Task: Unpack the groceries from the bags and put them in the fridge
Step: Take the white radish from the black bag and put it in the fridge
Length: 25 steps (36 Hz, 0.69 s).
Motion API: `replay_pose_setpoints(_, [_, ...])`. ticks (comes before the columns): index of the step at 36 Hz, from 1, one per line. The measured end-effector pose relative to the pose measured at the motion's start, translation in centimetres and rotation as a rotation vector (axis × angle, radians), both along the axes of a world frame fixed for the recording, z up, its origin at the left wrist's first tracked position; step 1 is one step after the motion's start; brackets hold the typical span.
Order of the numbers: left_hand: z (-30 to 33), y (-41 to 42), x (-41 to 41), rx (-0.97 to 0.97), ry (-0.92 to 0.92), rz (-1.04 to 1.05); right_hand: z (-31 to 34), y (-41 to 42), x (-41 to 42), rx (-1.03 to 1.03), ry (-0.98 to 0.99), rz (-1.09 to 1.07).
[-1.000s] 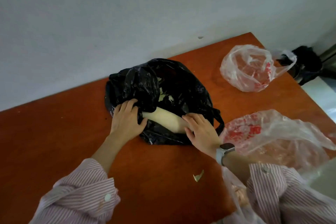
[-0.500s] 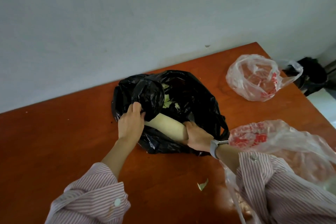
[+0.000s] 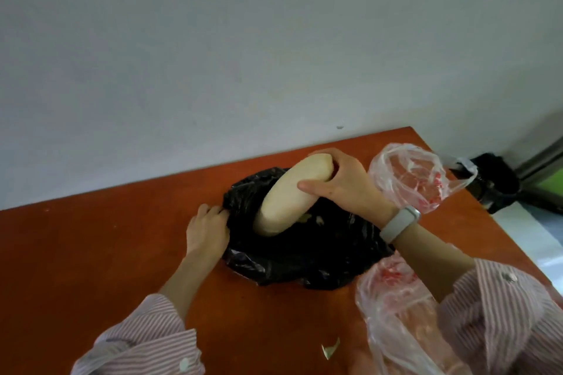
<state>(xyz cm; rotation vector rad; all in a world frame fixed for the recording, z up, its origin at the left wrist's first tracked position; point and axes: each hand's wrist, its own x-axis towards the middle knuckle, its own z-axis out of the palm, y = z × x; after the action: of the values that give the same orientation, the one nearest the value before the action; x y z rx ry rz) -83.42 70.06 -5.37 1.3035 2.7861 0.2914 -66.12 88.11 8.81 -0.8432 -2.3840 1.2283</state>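
Note:
A long white radish (image 3: 286, 196) sticks up at a slant out of the black plastic bag (image 3: 307, 256) in the middle of the table. My right hand (image 3: 341, 184) grips the radish near its upper end. My left hand (image 3: 207, 230) pinches the bag's left rim and holds it down. The radish's lower end is still inside the bag opening. A few pale green scraps show inside the bag beside it.
The orange-brown wooden table (image 3: 91, 268) stands against a white wall. A clear plastic bag with red print (image 3: 417, 176) lies at the back right, another clear bag (image 3: 396, 313) by my right forearm. A leaf scrap (image 3: 330, 352) lies near the front. A black bin (image 3: 496, 183) stands beyond the table's right edge.
My right hand has lifted the radish from lying flat in the bag to a steep slant. My left hand has let go of the radish and taken the bag's rim.

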Motion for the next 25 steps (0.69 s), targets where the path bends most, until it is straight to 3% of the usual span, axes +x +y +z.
replay_pose_setpoints(2, [0.5,-0.1,0.0,0.012,-0.095,0.012,1.2,-0.3,-0.3,0.080,-0.003,-0.001])
replay_pose_setpoints(6, [3.1,-0.5,1.0,0.379,-0.377,0.116,3.3,-0.9,-0.4,0.159,0.046,-0.035])
replay_pose_setpoints(11, [9.1,0.4,3.8,0.757,-0.384,0.116,6.9,-1.6,0.7,0.227,0.182,-0.160])
replay_pose_setpoints(16, [14.7,3.0,7.6,0.683,-0.588,-0.230,10.6,-1.3,2.6,0.227,0.411,-0.365])
replay_pose_setpoints(20, [17.3,5.3,9.4,0.581,-0.348,-0.369,13.5,-1.2,5.5,0.097,0.637,-0.522])
replay_pose_setpoints(25, [20.1,7.2,12.2,0.694,-0.381,-0.416,16.3,-1.5,11.2,-0.125,0.796,-0.407])
